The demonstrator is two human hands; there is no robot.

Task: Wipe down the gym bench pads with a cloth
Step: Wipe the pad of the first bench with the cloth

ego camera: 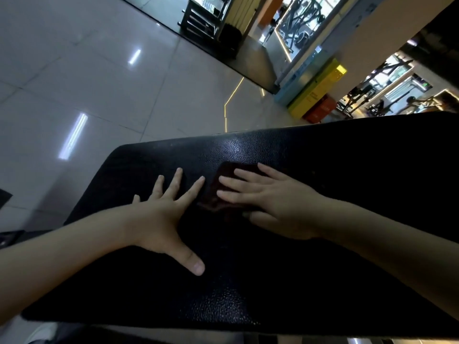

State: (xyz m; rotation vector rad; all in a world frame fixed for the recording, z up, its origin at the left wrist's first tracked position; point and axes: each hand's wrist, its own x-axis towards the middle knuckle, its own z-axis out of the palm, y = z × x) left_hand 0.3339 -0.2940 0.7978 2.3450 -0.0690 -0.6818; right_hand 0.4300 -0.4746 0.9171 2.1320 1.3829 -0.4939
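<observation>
Nearest you is the bench pad (248, 294), black pebbled vinyl, running from lower left to far right and filling most of the lower view. Its right part goes into shadow, so that stretch cannot be checked. Beyond its far edge is the floor (99, 83), pale glossy tile with light streaks on it. Your left hand (161, 219) lies flat on the pad, fingers straight and spread, thumb out toward you, gripping nothing; it reads as a brace. Your right hand (273, 202) is just beside it, fingers straight, palm down on the cloth (217, 192), pressing it flat, not clutching it. Cloth is dark reddish, small, lying on the pad's middle toward the far edge. It is mostly under the right hand, with a bare part showing between the two hands, close to the left fingertips; touching them or not, cannot tell. Progress call: wiping is under way, not finished. No wet streak or clean/dirty line shows on the dark vinyl, only a glare patch by the far edge, so how much of this pad is done cannot be told. Likely left: the near strip under your forearms, the rounded left end, the shadowed right part, and any other pads, none in view.
</observation>
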